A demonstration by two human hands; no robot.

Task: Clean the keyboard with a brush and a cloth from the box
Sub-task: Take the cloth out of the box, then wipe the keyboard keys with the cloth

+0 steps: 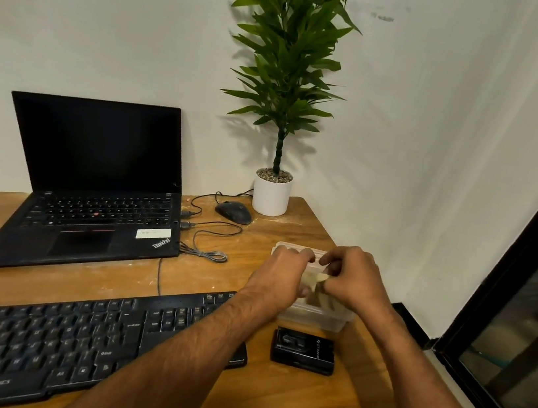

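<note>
A black keyboard (44,338) lies along the near left of the wooden desk (268,397). To its right stands a clear plastic box (317,318) with a pale lid. Both my hands hover over the box. My left hand (280,276) and my right hand (353,279) have curled fingers that together pinch a beige cloth (316,288) just above the box. No brush is visible; the inside of the box is mostly hidden by my hands.
An open black laptop (90,185) sits at the back left, with cables (206,243) and a black mouse (233,212) beside it. A potted plant (272,190) stands in the far corner. A small black device (304,350) lies just before the box.
</note>
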